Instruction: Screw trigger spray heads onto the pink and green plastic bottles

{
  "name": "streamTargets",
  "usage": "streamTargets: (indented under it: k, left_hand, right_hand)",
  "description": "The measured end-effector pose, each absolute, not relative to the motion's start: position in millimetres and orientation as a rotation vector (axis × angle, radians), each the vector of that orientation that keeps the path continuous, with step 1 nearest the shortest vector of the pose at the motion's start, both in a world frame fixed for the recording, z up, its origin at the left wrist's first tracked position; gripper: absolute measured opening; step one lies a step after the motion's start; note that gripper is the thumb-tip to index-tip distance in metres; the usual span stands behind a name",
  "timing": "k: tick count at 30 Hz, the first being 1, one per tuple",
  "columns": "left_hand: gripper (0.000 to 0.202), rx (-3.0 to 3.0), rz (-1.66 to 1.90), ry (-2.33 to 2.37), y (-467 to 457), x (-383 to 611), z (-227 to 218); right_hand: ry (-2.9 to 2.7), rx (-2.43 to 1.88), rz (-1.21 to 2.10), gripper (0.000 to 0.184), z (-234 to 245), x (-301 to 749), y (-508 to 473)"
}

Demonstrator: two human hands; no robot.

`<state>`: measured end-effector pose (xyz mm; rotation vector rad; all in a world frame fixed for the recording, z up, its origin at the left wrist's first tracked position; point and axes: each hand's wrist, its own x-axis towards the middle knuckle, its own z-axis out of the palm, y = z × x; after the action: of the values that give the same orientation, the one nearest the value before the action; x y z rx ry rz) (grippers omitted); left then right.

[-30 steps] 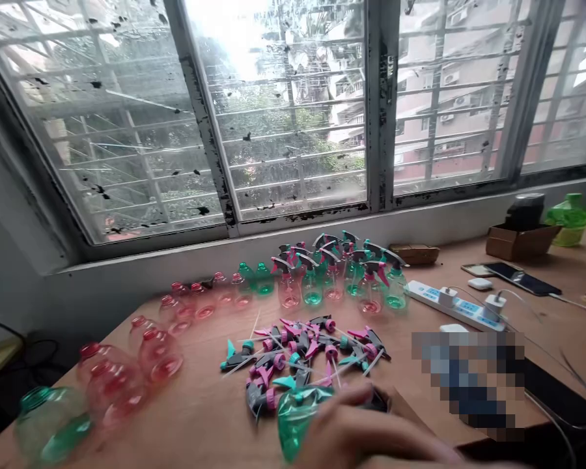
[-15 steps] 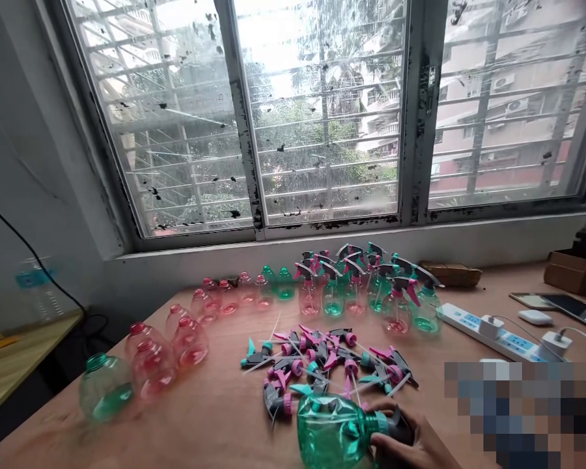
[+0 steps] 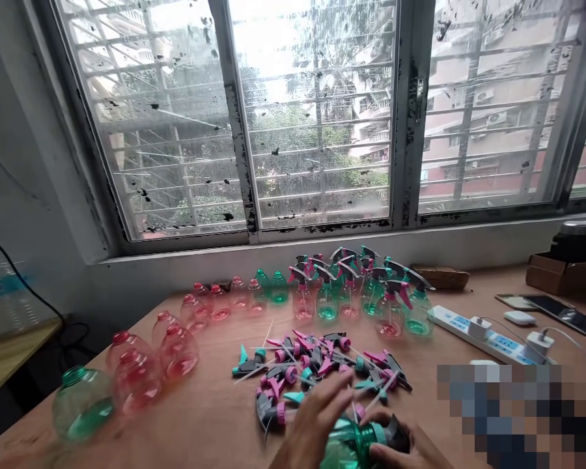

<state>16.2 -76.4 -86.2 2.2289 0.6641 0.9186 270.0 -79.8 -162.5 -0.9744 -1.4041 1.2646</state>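
Note:
A green spray bottle (image 3: 340, 449) lies on its side at the bottom of the head view, its neck pointing right. My right hand (image 3: 410, 449) is closed around its grey trigger head at the neck. My left hand (image 3: 315, 420) is over the bottle's left side with its fingers stretched out; whether it touches the bottle I cannot tell. Just beyond both hands lies a loose pile of pink, teal and grey trigger sprayer heads (image 3: 322, 358) with thin white tubes. The bottle's lower part is cut off by the frame.
Headless pink bottles (image 3: 139, 384) and a green bottle (image 3: 84, 407) stand along the left. Several bottles with sprayer heads (image 3: 349, 293) stand at the back by the window. On the right are a power strip (image 3: 491, 335), a phone (image 3: 566, 316) and a cardboard box (image 3: 549, 273).
My left hand has come into view from below, over the green bottle's left side. My right hand keeps its hold on the trigger head. The view has shifted slightly right.

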Motion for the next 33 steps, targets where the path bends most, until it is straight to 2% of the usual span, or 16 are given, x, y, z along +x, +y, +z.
streamTargets:
  k: [2,5,9,13,19,24,30,33]
  left_hand:
    - [0.068,2.271,1.036,0.771,-67,13,-102]
    - [0.073,2.104,1.189,0.998,-59,10,-135]
    - [0.08,1.712,1.184,0.965,-52,17,-163]
    - [0.09,1.577,1.13,0.937,-44,15,-168]
    - [0.094,1.704,0.887,0.896,-46,-9,-152]
    - [0.097,1.752,0.82,0.9,-53,-12,-139]
    - [0.089,1.814,0.898,0.734,-35,-19,-173]
    - [0.109,1.664,0.938,0.737,-29,-18,-192]
  right_hand:
    - [-1.415,-0.966,1.259,0.039,-159,271,-80]
    - [-1.432,-1.015,1.265,0.04,-161,273,-81]
    - [-1.426,-1.03,1.244,0.043,-169,275,-81]
    - [-1.414,-1.05,1.147,0.044,-172,274,-78]
    - [-1.213,-0.917,1.313,0.043,-173,268,-77]
    - [-1.099,-0.898,1.37,0.052,-175,264,-77]
    - [-1.118,-0.841,1.431,0.052,-177,261,-77]
    - [-1.174,-0.86,1.4,0.05,-176,263,-78]
